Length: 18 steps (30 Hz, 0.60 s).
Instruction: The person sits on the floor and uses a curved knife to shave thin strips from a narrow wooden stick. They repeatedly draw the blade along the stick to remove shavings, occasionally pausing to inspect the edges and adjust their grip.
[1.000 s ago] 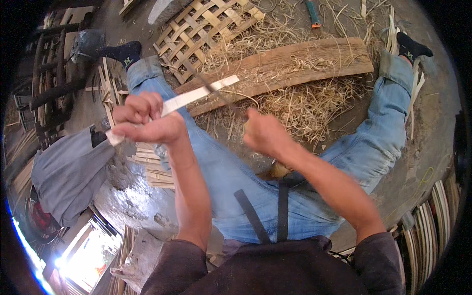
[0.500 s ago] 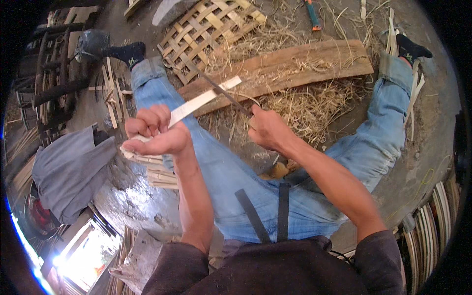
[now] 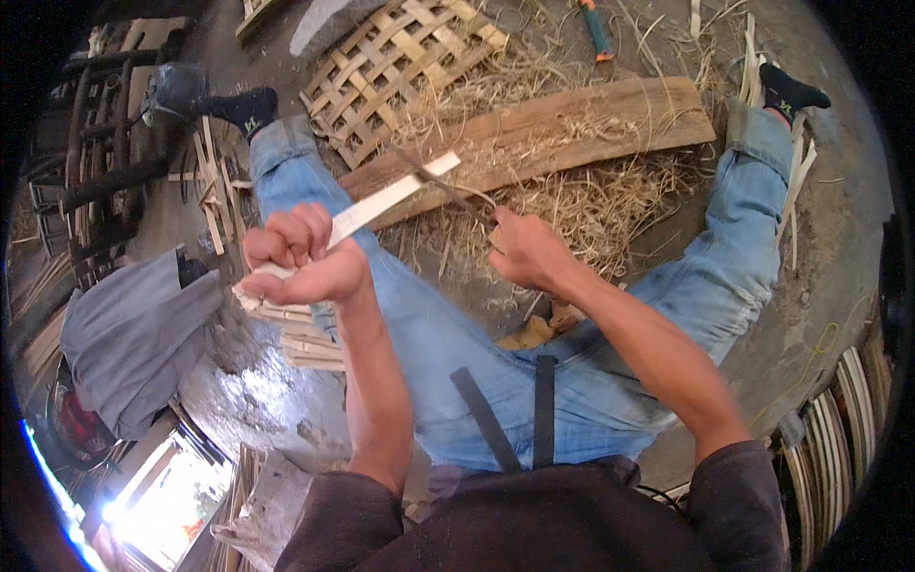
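Observation:
My left hand (image 3: 307,259) is closed around a pale flat strip of bamboo or wood (image 3: 393,197), which slants up to the right over my left thigh. In my right hand (image 3: 530,250) is a knife; its handle is hidden by my fingers. The narrow dark blade (image 3: 456,195) reaches up and left and crosses the strip near its far end. A thin shaving (image 3: 474,191) curls beside the blade. Below my left hand, a bundle of similar pale strips (image 3: 310,334) lies by my thigh.
A wooden plank (image 3: 610,119) lies between my legs, with heaps of curly shavings (image 3: 591,219) around it. Beyond are a woven lattice panel (image 3: 391,71) and a green-handled tool (image 3: 597,30). Grey cloth (image 3: 143,334) hangs at left. Stacked long strips (image 3: 839,448) stand at lower right.
My right hand has shifted slightly right and down with the knife, the blade still across the strip. My left hand stays nearly in place. The whole view has moved a little.

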{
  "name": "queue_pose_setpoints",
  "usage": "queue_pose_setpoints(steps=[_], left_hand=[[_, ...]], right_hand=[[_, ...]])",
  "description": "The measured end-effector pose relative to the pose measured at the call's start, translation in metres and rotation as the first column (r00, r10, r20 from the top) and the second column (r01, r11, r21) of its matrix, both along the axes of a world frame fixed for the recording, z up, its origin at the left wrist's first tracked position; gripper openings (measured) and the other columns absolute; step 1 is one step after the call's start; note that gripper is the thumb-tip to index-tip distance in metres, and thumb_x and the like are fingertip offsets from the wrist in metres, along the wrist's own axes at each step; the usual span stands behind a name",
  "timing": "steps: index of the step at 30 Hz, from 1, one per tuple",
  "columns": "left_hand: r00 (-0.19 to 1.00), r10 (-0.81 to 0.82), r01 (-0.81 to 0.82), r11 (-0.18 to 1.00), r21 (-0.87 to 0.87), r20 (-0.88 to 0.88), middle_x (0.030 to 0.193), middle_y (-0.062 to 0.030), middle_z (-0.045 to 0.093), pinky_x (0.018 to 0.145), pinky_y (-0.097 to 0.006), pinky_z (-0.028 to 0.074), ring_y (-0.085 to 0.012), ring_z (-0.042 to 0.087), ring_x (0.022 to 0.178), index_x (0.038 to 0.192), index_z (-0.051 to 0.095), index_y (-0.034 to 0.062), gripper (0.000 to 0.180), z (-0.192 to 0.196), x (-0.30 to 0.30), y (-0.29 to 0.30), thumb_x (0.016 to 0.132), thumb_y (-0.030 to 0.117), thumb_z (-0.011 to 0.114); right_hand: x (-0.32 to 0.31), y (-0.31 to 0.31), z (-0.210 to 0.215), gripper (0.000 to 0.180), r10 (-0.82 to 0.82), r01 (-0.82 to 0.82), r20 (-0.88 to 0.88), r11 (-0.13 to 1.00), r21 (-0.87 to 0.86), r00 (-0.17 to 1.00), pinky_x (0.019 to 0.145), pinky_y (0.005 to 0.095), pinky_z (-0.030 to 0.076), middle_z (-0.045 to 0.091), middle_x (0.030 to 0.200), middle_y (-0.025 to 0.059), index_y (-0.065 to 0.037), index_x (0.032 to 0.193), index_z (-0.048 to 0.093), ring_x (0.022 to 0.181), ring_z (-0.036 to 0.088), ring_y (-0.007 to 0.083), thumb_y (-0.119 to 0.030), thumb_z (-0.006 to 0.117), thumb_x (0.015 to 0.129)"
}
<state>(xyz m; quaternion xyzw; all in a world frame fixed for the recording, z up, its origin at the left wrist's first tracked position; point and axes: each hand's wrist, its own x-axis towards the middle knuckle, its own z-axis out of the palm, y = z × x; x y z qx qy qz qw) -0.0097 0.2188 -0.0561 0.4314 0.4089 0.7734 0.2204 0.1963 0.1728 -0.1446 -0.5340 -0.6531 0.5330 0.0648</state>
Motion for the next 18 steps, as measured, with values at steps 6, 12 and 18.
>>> queue_pose_setpoints(steps=[6, 12, 18], left_hand=[[0.999, -0.019, 0.020, 1.000, -0.005, 0.039, 0.051, 0.0040, 0.020, 0.042, -0.022, 0.010, -0.0059, 0.015, 0.042, 0.064, 0.020, 0.0160, 0.062, 0.002, 0.000, -0.001, 0.093, 0.067, 0.041], [0.996, 0.048, -0.053, 0.996, -0.070, -0.072, 0.051, 0.0042, 0.018, 0.042, -0.025, 0.010, -0.0069, 0.015, 0.042, 0.065, 0.019, 0.0181, 0.060, 0.003, 0.002, -0.003, 0.094, 0.066, 0.041], [0.996, 0.030, -0.036, 0.997, -0.072, -0.087, 0.052, 0.0035, 0.019, 0.042, -0.024, 0.012, -0.0070, 0.019, 0.042, 0.068, 0.021, 0.0179, 0.057, 0.000, 0.001, -0.006, 0.096, 0.064, 0.040]], right_hand=[[0.001, -0.001, -0.022, 0.032, -0.019, 0.017, 0.045, 0.999, 0.033, 0.999, 0.076, 0.0515, 0.053, 0.064, 0.082, 0.0299, 0.007, 0.101, 0.051, 0.081, 0.065, 0.0461, -0.016, 0.059, 0.079], [0.008, 0.000, -0.041, 0.041, -0.098, 0.097, 0.096, 0.995, 0.012, 0.991, 0.073, 0.0523, 0.051, 0.063, 0.077, 0.0298, 0.007, 0.109, 0.051, 0.080, 0.063, 0.0473, -0.016, 0.062, 0.077], [0.008, -0.003, -0.029, 0.041, 0.009, -0.010, 0.116, 1.000, 0.011, 0.993, 0.071, 0.0528, 0.051, 0.063, 0.076, 0.0292, 0.006, 0.109, 0.048, 0.077, 0.063, 0.0478, -0.019, 0.061, 0.079]])
